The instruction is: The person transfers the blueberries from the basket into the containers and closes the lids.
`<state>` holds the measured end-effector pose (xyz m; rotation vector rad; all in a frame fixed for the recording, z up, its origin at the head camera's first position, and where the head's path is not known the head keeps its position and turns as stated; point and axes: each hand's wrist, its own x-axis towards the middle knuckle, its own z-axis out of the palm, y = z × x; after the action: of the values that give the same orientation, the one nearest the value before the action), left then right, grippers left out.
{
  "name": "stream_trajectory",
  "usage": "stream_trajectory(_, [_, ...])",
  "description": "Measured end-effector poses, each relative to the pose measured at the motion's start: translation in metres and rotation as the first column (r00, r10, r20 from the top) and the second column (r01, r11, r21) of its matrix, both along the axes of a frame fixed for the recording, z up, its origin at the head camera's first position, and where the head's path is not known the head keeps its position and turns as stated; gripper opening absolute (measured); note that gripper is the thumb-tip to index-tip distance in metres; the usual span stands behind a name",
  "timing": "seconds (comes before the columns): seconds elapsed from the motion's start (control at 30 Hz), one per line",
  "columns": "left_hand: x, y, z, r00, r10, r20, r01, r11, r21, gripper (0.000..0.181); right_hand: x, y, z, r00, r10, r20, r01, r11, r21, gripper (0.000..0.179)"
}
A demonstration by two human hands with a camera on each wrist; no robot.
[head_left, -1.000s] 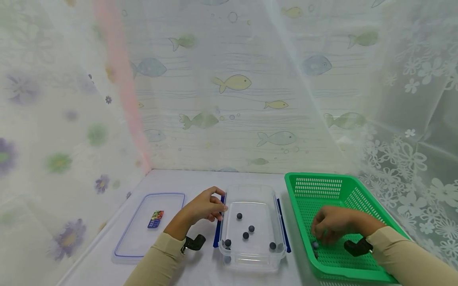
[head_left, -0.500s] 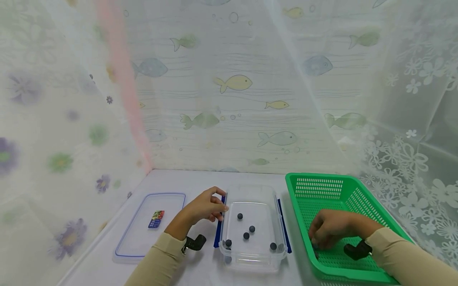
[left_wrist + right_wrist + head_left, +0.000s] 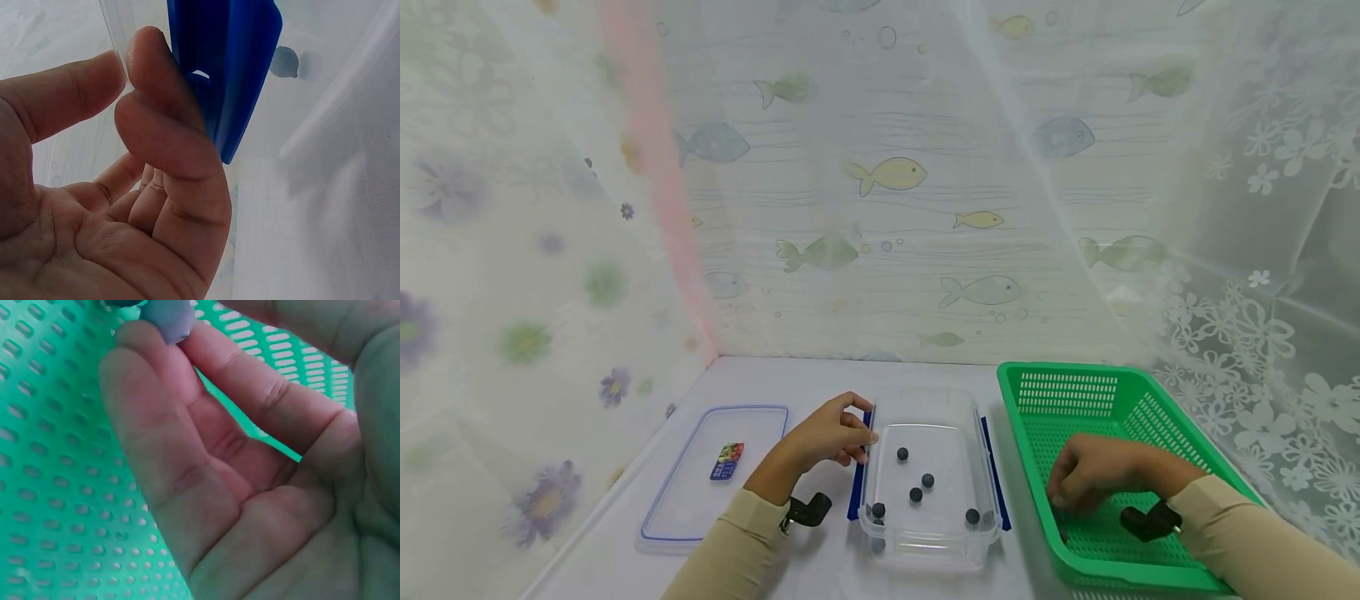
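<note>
Head view puts the right hand (image 3: 1090, 475) down inside the green basket (image 3: 1120, 575), close to its left wall and toward its near end. Its fingers are bent, and the right wrist view shows them pinching a blueberry (image 3: 169, 320) at the tips; the thumb's tip is out of sight. One more dark round thing (image 3: 122, 302) is just beside it, cut off at the top. The berry is round, so it has no long way to line up.

What matters most, I think, is that the berry lies to the right of the clear box (image 3: 943, 446), with the basket's left wall standing between them. Straight left is blocked by that wall, but up is open. Past the wall comes a thin strip of white table (image 3: 1026, 550), then the right-hand clip (image 3: 993, 471) sticking out from the box, then its rim. The box is long from near to far, and so is the basket. The box has no lid on and has blueberries (image 3: 928, 481) inside, mostly at the near end, so its far end has more bare floor.

The two hands are well apart. The left hand (image 3: 831, 433) lightly holds the box's left wall by the blue clip (image 3: 228, 69), with bent fingers outside; I cannot tell how hard. It is nearer to the box, while the right hand is at the berry. Farther left, the lid (image 3: 685, 500) lies flat, out of the way.
</note>
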<state>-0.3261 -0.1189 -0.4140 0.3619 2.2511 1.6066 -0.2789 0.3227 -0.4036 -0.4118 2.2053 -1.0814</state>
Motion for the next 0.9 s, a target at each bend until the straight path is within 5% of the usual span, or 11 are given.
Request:
stream_trajectory(0.3, [0.001,0.001,0.001,1.000,0.011,0.002,-0.011,1.000,-0.007,0.060,-0.006,0.013,0.011,1.000,-0.009,-0.014,0.008,0.997,-0.082,0.025])
stream_trajectory(0.9, [0.001,0.001,0.001,1.000,0.015,-0.002,-0.015,1.000,-0.018,0.056,-0.008,-0.001,0.071,0.994,-0.009,-0.112,-0.006,0.991,-0.132,0.037])
